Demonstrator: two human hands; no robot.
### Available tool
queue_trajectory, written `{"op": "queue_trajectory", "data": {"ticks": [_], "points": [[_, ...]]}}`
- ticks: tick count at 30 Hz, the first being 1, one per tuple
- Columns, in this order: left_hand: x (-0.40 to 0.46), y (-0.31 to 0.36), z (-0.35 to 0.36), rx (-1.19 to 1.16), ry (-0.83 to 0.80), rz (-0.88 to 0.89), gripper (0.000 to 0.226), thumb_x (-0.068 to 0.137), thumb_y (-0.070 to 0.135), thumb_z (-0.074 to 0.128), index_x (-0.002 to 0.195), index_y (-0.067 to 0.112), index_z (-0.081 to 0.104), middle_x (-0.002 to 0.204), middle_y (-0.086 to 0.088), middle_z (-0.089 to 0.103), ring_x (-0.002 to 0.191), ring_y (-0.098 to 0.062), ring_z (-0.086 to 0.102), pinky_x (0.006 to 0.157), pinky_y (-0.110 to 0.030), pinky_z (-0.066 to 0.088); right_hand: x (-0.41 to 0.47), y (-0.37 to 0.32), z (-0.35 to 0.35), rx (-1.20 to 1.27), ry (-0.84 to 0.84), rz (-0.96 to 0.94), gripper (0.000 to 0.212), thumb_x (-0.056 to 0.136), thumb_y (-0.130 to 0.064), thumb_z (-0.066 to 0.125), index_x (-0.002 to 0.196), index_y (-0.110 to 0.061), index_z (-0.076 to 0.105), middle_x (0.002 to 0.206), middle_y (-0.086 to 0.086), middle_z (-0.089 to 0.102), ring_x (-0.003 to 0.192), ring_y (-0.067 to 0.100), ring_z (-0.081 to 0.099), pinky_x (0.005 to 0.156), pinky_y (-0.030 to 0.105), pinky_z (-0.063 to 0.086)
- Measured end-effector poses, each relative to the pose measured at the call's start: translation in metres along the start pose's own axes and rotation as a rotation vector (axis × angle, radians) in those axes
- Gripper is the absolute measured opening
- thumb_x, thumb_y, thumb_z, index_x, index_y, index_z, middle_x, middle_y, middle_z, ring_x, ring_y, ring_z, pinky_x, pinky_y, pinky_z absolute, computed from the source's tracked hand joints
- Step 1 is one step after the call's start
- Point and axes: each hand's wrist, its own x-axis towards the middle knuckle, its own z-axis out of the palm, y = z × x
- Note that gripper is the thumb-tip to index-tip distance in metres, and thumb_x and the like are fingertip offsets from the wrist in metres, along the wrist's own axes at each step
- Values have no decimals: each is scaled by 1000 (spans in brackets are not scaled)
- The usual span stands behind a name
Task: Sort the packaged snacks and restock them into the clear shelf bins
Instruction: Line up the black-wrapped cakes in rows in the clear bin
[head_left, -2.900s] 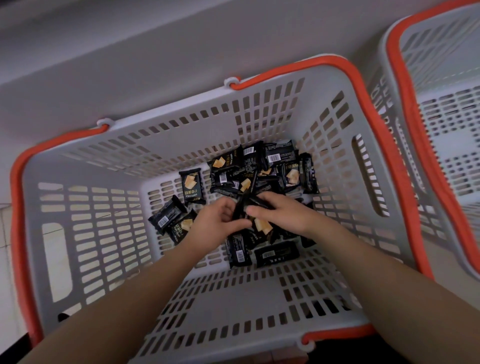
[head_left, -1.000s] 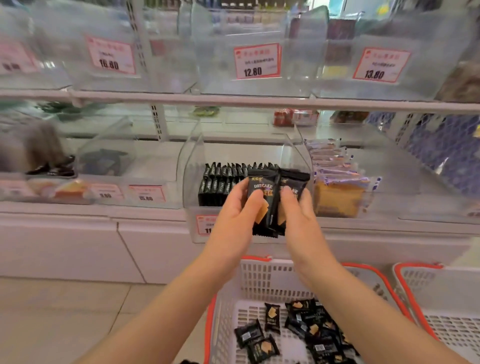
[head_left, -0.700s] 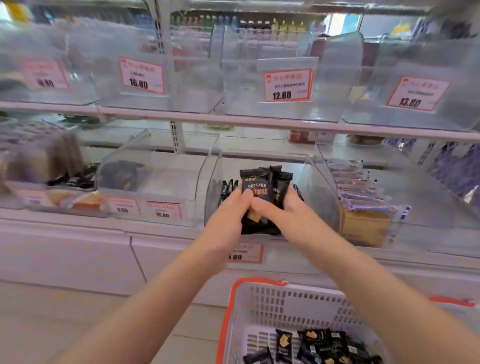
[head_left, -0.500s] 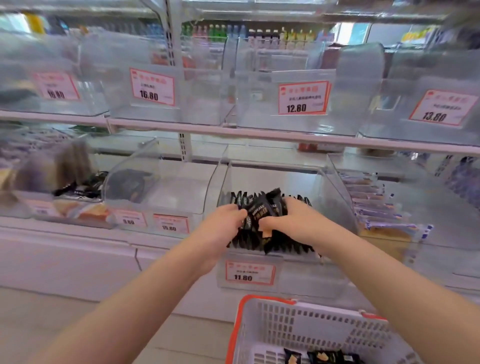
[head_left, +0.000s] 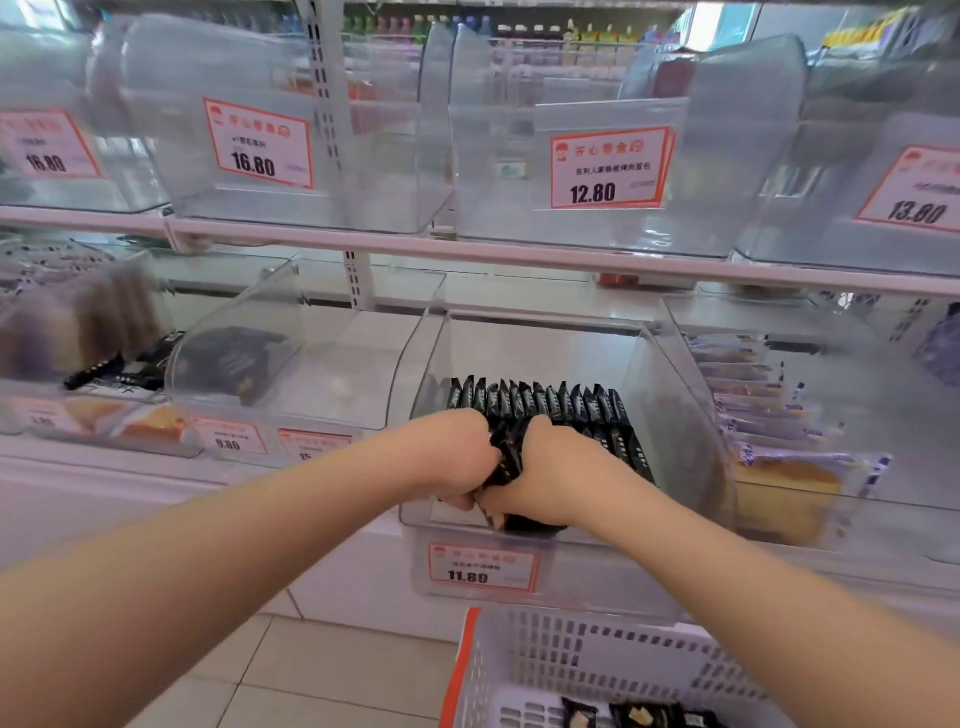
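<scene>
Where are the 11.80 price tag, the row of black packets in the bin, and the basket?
11.80 price tag (head_left: 482, 567): head view, middle of the label.
Row of black packets (head_left: 540, 401): head view, upper edges of the standing packs.
Basket (head_left: 458, 675): head view, orange rim.

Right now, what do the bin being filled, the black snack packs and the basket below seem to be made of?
Bin: clear rigid plastic, glossy; the shelf shows through its walls.
Black snack packs: thin film wrappers, slightly shiny, with crimped top edges; likely plastic or foil laminate.
Basket: molded pale grey plastic with slotted walls and an orange rim, matte.
</scene>
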Motion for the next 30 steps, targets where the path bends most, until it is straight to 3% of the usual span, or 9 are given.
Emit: {"op": "queue_trajectory", "data": {"ticks": [5, 8, 10, 12, 15, 18, 23, 27, 30], "points": [[11, -7, 5, 160, 5, -27, 34, 95, 22, 43, 66, 7, 53, 59, 2, 44, 54, -13, 42, 47, -18, 31, 5, -1, 9, -32, -168, -46, 48, 79, -54, 55, 92, -9, 61, 81, 11, 59, 76, 25, 53, 60, 27, 42], [19, -8, 8, 142, -10, -117, 26, 91, 15, 52, 66, 15, 45, 66, 3, 47, 54, -10, 43, 46, -14, 33, 14, -8, 23, -6, -257, -66, 54, 84, -55, 50, 105, -7, 64, 103, 13, 65, 94, 27, 59, 80, 32, 49], [23, -4, 11, 185, -55, -111, 7, 90, 8, 53, 85, 12, 54, 86, -4, 57, 63, -16, 46, 48, -14, 33, 17, -9, 24, 16, -268, -110, 51, 84, -52, 54, 114, -13, 64, 113, 10, 66, 104, 26, 59, 89, 33, 49], [26, -1, 14, 218, -109, -110, 21, 89, 6, 52, 110, 5, 59, 108, -12, 62, 69, -18, 47, 51, -17, 37, 19, -2, 20, 120, -333, -141, 37, 85, -46, 60, 108, -18, 66, 108, 4, 68, 95, 19, 61, 80, 26, 49], [34, 1, 20, 389, -193, -128, 27, 89, 10, 53, 114, 1, 61, 99, -9, 66, 85, -23, 57, 72, -26, 45, 20, 19, 11, 457, -464, -27, 16, 82, -31, 71, 76, -18, 62, 75, -6, 63, 60, 3, 58, 52, 14, 47], [41, 4, 22, 480, -207, -147, 27, 89, 10, 57, 113, 0, 61, 110, -11, 66, 103, -25, 62, 87, -31, 48, 24, 40, 9, 421, -465, 11, 27, 82, -25, 71, 90, 0, 66, 84, 8, 70, 65, 11, 66, 73, 23, 57], [39, 5, 3, 588, -61, -26, 13, 85, 7, 60, 99, 6, 61, 76, -1, 53, 80, -23, 55, 65, -30, 44, 27, 44, 15, 477, -501, -55, 10, 84, -8, 66, 79, -6, 58, 57, -2, 59, 45, 5, 57, 49, 16, 50], [32, -6, -11, 626, -267, 180, 24, 87, 19, 61, 109, 10, 62, 105, -3, 66, 97, -19, 58, 71, -25, 39, 34, 28, 16, 414, -443, -138, 16, 85, -8, 65, 96, -9, 54, 83, 8, 60, 59, 10, 56, 52, 17, 49], [29, -10, -9, 726, -290, 187, 28, 85, 27, 64, 109, 15, 62, 96, 1, 62, 88, -17, 52, 60, -25, 36, 37, 19, 19, 301, -493, -212, 25, 84, -12, 66, 104, -11, 52, 82, 1, 54, 60, 8, 52, 50, 18, 46]]}}
